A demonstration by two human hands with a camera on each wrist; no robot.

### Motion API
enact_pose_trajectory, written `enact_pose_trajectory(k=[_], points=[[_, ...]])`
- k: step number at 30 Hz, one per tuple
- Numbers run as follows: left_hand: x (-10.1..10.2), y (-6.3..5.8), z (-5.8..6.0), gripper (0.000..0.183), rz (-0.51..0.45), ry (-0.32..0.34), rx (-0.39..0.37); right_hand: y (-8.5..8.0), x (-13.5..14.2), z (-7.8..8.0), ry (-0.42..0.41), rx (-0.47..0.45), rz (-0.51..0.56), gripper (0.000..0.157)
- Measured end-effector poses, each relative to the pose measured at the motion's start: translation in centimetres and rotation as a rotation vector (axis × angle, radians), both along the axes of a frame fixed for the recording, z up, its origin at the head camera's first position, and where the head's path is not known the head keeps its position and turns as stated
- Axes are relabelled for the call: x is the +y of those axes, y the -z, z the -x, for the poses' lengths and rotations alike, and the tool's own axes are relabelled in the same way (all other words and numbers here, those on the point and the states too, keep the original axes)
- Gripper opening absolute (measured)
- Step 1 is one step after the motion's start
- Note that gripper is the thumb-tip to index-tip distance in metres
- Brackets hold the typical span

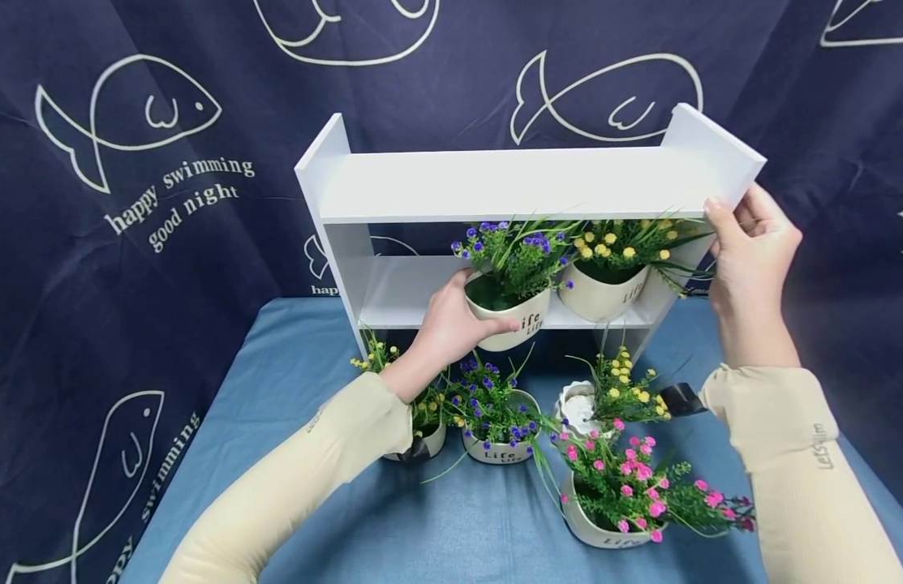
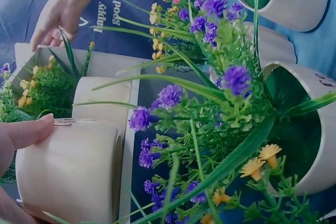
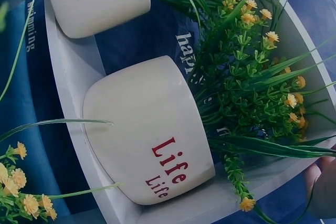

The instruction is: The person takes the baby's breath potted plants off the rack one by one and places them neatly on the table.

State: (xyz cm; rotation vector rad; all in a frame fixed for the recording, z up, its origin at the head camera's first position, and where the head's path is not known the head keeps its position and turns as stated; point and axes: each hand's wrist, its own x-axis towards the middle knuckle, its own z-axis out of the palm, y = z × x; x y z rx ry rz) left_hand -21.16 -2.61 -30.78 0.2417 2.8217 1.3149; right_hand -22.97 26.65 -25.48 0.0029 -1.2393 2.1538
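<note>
My left hand [image 1: 451, 320] grips a white oval flower pot [image 1: 527, 318] with purple flowers, thumb across its front by the "Life" lettering. That pot is at the front edge of the middle board of a white shelf [image 1: 509, 182]. Beside it on the same board stands a white pot with yellow flowers [image 1: 604, 292], its lettering showing large in the right wrist view. My right hand [image 1: 758, 259] holds the shelf's right side panel, thumb at the front and fingers behind. In the left wrist view the left thumb [image 2: 31, 130] lies against the held pot [image 2: 68, 171].
On the blue cloth [image 1: 422, 519] before the shelf stand a yellow-flowered pot [image 1: 425, 442], a purple-flowered pot [image 1: 498, 453], a small white scalloped pot [image 1: 577, 408] with yellow flowers near it, and a pink-flowered pot [image 1: 597, 527]. A dark fish-print curtain [image 1: 436, 97] hangs behind.
</note>
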Motion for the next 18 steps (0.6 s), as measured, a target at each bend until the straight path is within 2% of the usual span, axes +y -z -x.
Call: enact_pose_trajectory(k=[6,18], points=[[-0.6,-0.1,-0.4,0.104,0.003,-0.006,-0.016,0.0,0.0,0.0,0.000,0.004,0.009,0.040],[-2.1,-0.2,-0.9,0.102,0.018,-0.026,0.013,0.0,0.1,0.0,-0.001,-0.009,0.004,0.040]])
